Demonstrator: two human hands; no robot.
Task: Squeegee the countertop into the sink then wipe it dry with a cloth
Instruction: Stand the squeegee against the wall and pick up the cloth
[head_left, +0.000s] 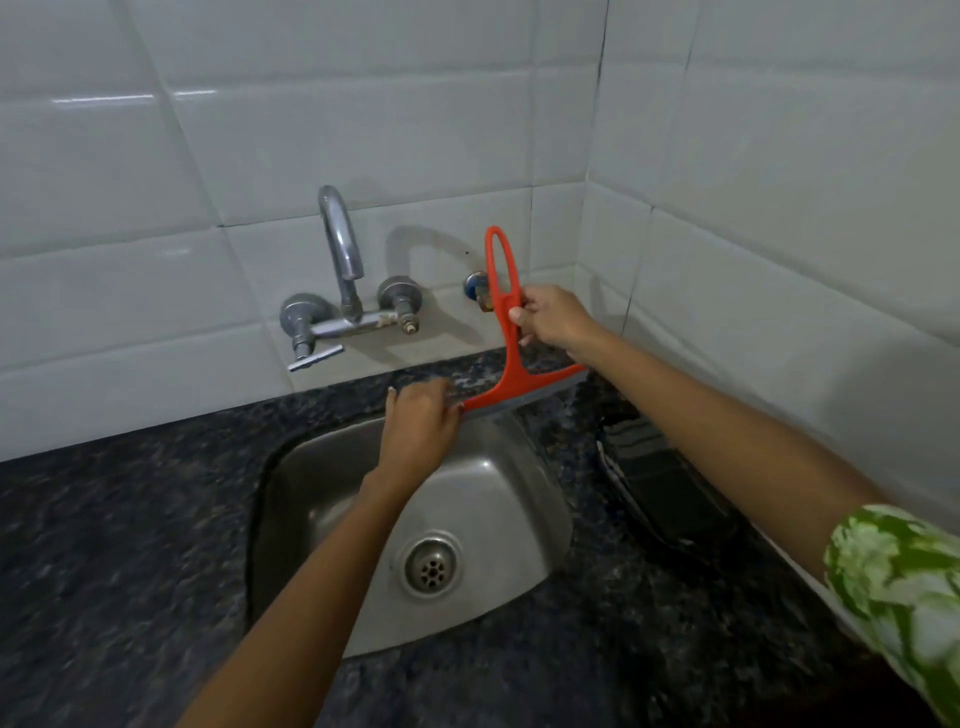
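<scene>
An orange squeegee (506, 312) with a grey rubber blade stands handle-up at the back right rim of the steel sink (498, 499). My right hand (553, 319) is shut on its handle. The blade rests on the dark speckled countertop (119, 545), partly over the sink edge. My left hand (421, 423) is over the sink's back rim, fingers curled at the left end of the blade; whether it grips the blade I cannot tell. A dark cloth (670, 483) lies on the counter to the right of the sink, under my right forearm.
A chrome tap (343, 270) with two valves juts from the white tiled wall (363, 130) behind the sink. Another small valve (478, 288) sits behind the squeegee handle. A tiled side wall closes the right corner. The drain (431, 569) is open.
</scene>
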